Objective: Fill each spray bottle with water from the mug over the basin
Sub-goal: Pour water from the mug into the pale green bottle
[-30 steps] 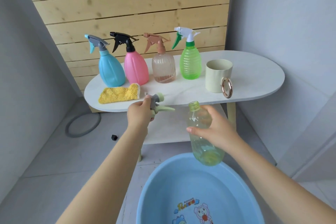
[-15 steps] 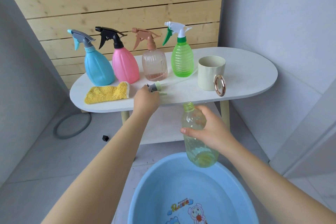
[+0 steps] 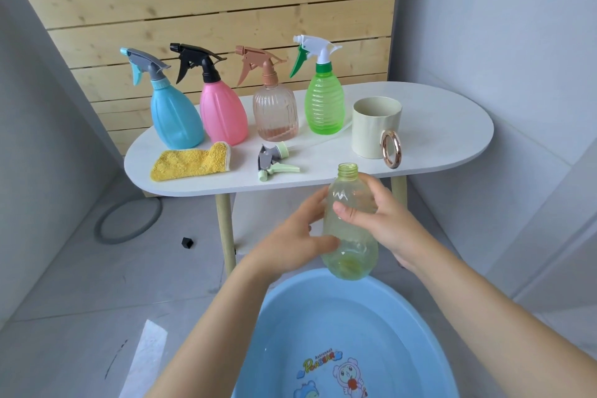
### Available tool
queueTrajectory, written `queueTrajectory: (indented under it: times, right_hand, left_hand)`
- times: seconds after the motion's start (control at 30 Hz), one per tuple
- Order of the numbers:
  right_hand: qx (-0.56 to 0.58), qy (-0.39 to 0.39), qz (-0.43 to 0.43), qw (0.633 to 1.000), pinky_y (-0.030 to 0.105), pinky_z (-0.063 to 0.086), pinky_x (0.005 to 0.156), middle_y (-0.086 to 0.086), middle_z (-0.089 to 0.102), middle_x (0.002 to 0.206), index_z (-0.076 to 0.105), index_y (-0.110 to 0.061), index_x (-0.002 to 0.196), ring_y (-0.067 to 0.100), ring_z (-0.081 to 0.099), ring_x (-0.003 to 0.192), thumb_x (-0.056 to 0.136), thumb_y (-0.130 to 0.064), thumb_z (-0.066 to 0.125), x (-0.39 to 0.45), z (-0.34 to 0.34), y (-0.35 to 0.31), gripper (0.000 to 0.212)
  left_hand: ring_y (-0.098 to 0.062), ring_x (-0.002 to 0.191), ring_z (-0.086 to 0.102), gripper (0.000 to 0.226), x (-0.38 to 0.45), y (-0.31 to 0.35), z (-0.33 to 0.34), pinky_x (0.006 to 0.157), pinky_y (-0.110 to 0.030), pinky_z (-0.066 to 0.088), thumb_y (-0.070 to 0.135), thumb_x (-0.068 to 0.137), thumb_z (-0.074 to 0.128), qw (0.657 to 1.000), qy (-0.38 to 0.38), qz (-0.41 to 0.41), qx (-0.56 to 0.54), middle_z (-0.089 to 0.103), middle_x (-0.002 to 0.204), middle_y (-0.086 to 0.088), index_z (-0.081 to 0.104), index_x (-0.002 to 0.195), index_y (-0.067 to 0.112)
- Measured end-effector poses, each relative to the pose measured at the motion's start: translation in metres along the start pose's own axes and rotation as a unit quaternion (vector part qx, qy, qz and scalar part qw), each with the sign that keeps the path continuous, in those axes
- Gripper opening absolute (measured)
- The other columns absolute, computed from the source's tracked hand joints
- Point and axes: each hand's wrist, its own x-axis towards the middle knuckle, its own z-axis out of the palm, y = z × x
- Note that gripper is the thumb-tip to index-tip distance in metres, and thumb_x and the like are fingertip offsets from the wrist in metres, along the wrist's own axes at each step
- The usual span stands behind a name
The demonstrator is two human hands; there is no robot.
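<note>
Head view: both hands on the uncapped pale-green bottle (image 3: 350,223), upright above the blue basin (image 3: 323,333) rim. Left hand (image 3: 292,241) fingers curled round its lower side, right hand (image 3: 379,220) fingers wrapped behind. Beyond the basin, mug (image 3: 376,128) and detached spray head (image 3: 273,160) on the table (image 3: 452,126).

spray bottles (image 3: 177,116): 5 | mug (image 3: 376,127): 1 | basin (image 3: 342,333): 1 | cloth (image 3: 190,162): 1 | loose sprayer head (image 3: 274,160): 1

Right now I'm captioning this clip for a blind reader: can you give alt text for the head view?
Both hands, left hand and right hand, hold an uncapped yellow-green bottle above a blue basin. Behind, a white table carries four capped spray bottles, a loose spray head, a mug and a yellow cloth.
</note>
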Motion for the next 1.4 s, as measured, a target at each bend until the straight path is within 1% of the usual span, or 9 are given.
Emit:
queueTrajectory:
  times: [0.07, 0.23, 0.4, 0.57, 0.67, 0.77, 0.9, 1.13, 1.4]
  right_hand:
    - [0.009, -0.018, 0.002, 1.0, 0.035, 0.038, 0.107, -0.004, 0.05, 0.132, 0.046, -0.049, 0.126, 0.005, 0.047, 0.124, 0.048, -0.072, 0.075, 0.002, 0.0, 0.001, 0.085]
    - [0.013, -0.027, 0.002, 1.0, 0.029, 0.04, 0.1, -0.005, 0.047, 0.131, 0.045, -0.042, 0.133, 0.004, 0.047, 0.121, 0.055, -0.071, 0.069, 0.001, 0.001, -0.002, 0.086]
    - [-0.05, 0.228, -0.079, 0.969, 0.022, 0.04, 0.076, 0.002, 0.056, 0.107, 0.058, -0.024, 0.109, 0.01, 0.053, 0.087, 0.084, -0.038, 0.067, 0.015, -0.013, -0.007, 0.03]
    - [-0.02, 0.393, -0.111, 0.913, 0.03, 0.044, 0.084, -0.003, 0.047, 0.101, 0.05, -0.018, 0.103, 0.018, 0.051, 0.092, 0.085, -0.03, 0.067, 0.037, -0.025, -0.009, 0.027]
    - [-0.016, 0.362, -0.049, 0.931, 0.037, 0.044, 0.094, -0.004, 0.053, 0.107, 0.054, -0.017, 0.11, 0.02, 0.054, 0.107, 0.087, -0.038, 0.063, 0.054, -0.03, -0.008, 0.032]
    - [-0.002, 0.312, -0.031, 0.95, 0.028, 0.047, 0.077, -0.002, 0.065, 0.094, 0.056, -0.017, 0.104, 0.012, 0.061, 0.089, 0.093, -0.036, 0.054, 0.06, -0.032, -0.01, 0.022]
    - [0.006, 0.28, -0.037, 0.959, 0.025, 0.038, 0.061, -0.001, 0.057, 0.075, 0.055, -0.012, 0.092, 0.013, 0.053, 0.069, 0.095, -0.032, 0.049, 0.048, -0.032, -0.015, 0.022]
    - [0.01, 0.265, -0.009, 0.964, 0.027, 0.031, 0.056, -0.006, 0.042, 0.059, 0.039, -0.017, 0.06, 0.012, 0.042, 0.058, 0.089, -0.05, 0.053, -0.005, -0.036, -0.026, 0.046]
    - [-0.008, 0.244, -0.006, 0.97, 0.016, 0.025, 0.042, -0.013, 0.034, 0.042, 0.035, -0.02, 0.051, 0.004, 0.032, 0.043, 0.088, -0.048, 0.055, -0.053, -0.028, 0.011, 0.051]
  left_hand:
    - [0.011, 0.124, 0.041, 0.082, 0.003, -0.005, 0.004, 0.084, 0.001, 0.037, 0.013, 0.083, 0.071, 0.999, -0.006, 0.007, -0.052, 0.049, 0.134, 0.02, 0.024, 0.145, 0.037]
    - [-0.01, 0.111, 0.059, 0.067, 0.009, -0.011, 0.014, 0.09, -0.027, 0.052, 0.023, 0.073, 0.082, 0.991, 0.077, 0.001, -0.106, 0.064, 0.117, 0.002, 0.047, 0.13, 0.029]
    - [-0.009, 0.103, 0.06, 0.072, 0.007, -0.016, 0.013, 0.089, -0.036, 0.052, 0.038, 0.062, 0.086, 0.979, 0.184, -0.046, -0.076, 0.062, 0.109, 0.007, 0.046, 0.121, 0.033]
    - [-0.009, 0.108, 0.055, 0.076, 0.006, -0.015, 0.016, 0.09, -0.037, 0.051, 0.04, 0.066, 0.084, 0.972, 0.218, -0.06, -0.059, 0.056, 0.116, 0.005, 0.043, 0.128, 0.03]
    - [-0.011, 0.11, 0.055, 0.078, 0.005, -0.015, 0.016, 0.092, -0.038, 0.05, 0.041, 0.065, 0.084, 0.97, 0.227, -0.061, -0.063, 0.056, 0.119, 0.004, 0.043, 0.13, 0.03]
    - [-0.011, 0.11, 0.055, 0.077, 0.003, -0.016, 0.017, 0.092, -0.037, 0.05, 0.041, 0.066, 0.083, 0.971, 0.225, -0.063, -0.058, 0.056, 0.119, 0.005, 0.043, 0.131, 0.031]
    - [-0.002, 0.104, 0.056, 0.079, -0.007, -0.021, 0.017, 0.08, -0.022, 0.048, 0.042, 0.065, 0.085, 0.971, 0.224, -0.059, -0.064, 0.058, 0.117, 0.006, 0.043, 0.131, 0.031]
    - [-0.003, 0.102, 0.06, 0.079, -0.035, -0.039, 0.021, 0.089, -0.03, 0.051, 0.044, 0.06, 0.085, 0.972, 0.213, -0.066, -0.068, 0.062, 0.111, 0.012, 0.045, 0.127, 0.034]
    - [0.002, 0.107, 0.055, 0.08, -0.063, -0.067, 0.03, 0.086, -0.023, 0.046, 0.043, 0.055, 0.081, 0.969, 0.225, -0.086, -0.063, 0.06, 0.115, 0.013, 0.047, 0.127, 0.033]
